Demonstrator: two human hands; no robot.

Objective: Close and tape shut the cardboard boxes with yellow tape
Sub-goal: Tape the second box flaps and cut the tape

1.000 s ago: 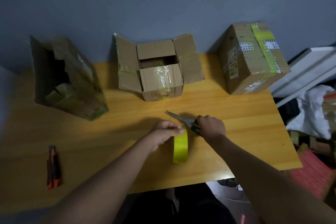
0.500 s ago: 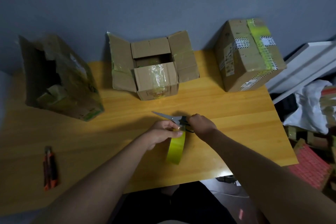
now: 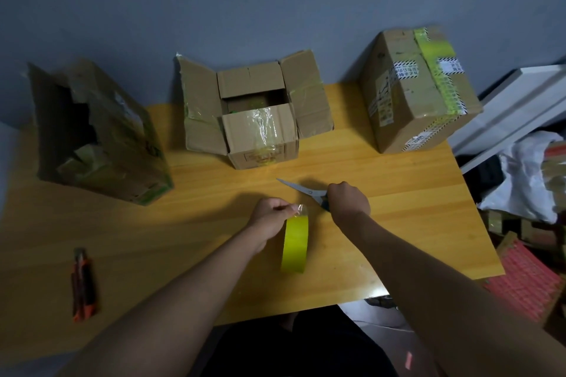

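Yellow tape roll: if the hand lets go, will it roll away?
Probably. The yellow tape roll stands on its edge on the wooden table, steadied only by the left hand, so it might roll or topple flat.

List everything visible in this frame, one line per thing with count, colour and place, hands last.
table: 1, yellow wood, under everything
open box: 1, brown, back centre
torn box: 1, brown, back left
taped box: 1, brown with yellow tape, back right
tape roll: 1, yellow, on edge, front centre
scissors: 1, silver blades, behind the roll
utility knife: 1, orange-black, front left
left hand: pinches tape end
right hand: grips scissors
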